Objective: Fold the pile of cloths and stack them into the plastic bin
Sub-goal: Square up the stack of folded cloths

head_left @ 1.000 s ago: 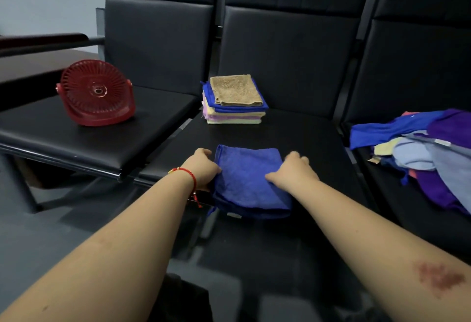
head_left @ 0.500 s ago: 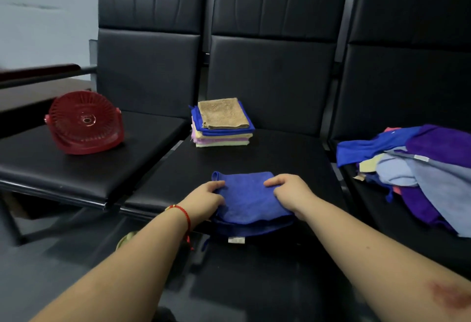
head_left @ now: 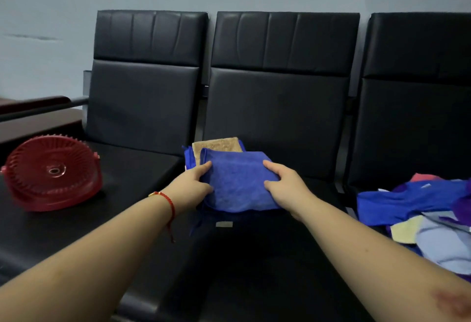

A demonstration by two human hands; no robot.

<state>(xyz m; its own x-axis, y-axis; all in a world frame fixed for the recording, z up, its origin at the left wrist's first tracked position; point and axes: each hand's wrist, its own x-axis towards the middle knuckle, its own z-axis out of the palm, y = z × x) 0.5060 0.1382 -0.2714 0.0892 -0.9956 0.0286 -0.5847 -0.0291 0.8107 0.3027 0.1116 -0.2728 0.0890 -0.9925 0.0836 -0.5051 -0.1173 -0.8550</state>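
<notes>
We are holding the folded blue cloth lifted over the middle seat, in front of the stack of folded cloths whose tan top layer is peeking out behind it. Our left hand is gripping its left edge, thumb on top and fingers curled beneath; our right hand is gripping the right edge the same way. The cloth's near edge is hanging loose, with a small pale label showing below it. Bare black seat is lying open in front of the cloth. On the right seat the pile of unfolded cloths is spreading, well apart from our hands. On the left seat a red fan is resting tilted.
</notes>
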